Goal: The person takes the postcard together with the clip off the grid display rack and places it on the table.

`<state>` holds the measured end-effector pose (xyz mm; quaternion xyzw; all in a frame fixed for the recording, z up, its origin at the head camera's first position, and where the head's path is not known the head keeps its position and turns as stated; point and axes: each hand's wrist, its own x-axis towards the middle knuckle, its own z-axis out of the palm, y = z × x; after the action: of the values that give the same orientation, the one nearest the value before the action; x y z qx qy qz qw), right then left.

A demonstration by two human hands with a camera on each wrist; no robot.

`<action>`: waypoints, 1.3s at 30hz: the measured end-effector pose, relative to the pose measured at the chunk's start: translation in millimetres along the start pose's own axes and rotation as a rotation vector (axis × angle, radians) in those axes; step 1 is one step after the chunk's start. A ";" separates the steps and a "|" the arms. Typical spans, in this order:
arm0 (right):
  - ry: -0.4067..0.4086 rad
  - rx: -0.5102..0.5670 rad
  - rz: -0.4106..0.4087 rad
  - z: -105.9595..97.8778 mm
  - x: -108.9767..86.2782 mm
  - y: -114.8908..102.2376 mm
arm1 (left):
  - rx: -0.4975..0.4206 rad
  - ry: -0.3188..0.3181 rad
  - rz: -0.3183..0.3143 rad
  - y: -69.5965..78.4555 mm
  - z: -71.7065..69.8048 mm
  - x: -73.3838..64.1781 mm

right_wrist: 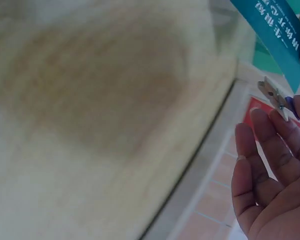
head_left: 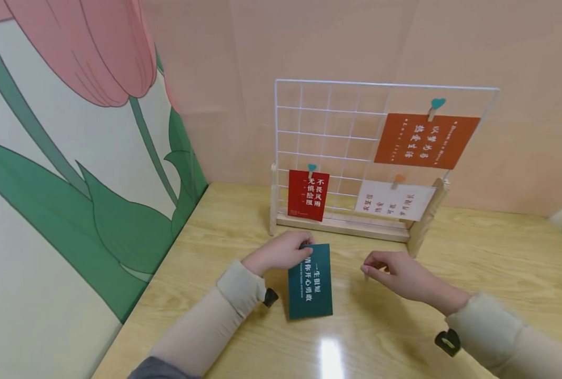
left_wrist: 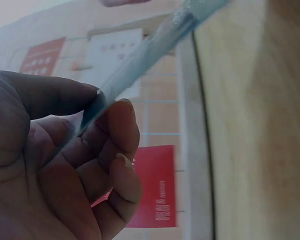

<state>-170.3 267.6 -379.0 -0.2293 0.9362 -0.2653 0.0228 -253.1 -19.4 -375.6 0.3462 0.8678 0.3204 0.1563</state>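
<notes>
My left hand [head_left: 285, 252] pinches a dark teal card [head_left: 320, 284] with white lettering by its upper left corner, over the table in front of the rack. The left wrist view shows that card [left_wrist: 140, 62] nearly edge-on, between thumb and index finger. To the right of the card, my right hand [head_left: 397, 273] pinches a small wooden clothespin [right_wrist: 276, 98] between thumb and fingers; a purple piece shows beside the thumb. In the right wrist view the clothespin lies just below the corner of the teal card [right_wrist: 277, 32].
Behind the hands stands a white wire grid rack on a wooden base [head_left: 342, 227]. Clothespins hold a red card [head_left: 297, 202] at lower left, an orange card [head_left: 394, 150] at upper right and a white card [head_left: 385, 195] at lower right. A tulip-patterned panel [head_left: 115, 158] borders the table's left side.
</notes>
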 end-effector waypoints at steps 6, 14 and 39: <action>-0.092 0.031 0.015 22.5 -6.6 10.7 | 0.008 -0.046 -0.112 -12.7 18.0 -1.9; -0.106 0.054 0.058 42.5 -8.0 12.4 | 0.137 -0.034 -0.188 -25.3 33.8 -4.5; -0.106 -0.003 0.145 57.4 -18.7 8.3 | 0.287 0.006 -0.234 -16.9 52.6 -18.3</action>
<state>-147.6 254.2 -434.0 -0.1748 0.9482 -0.2489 0.0912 -222.6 -18.0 -425.1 0.2605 0.9394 0.1741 0.1390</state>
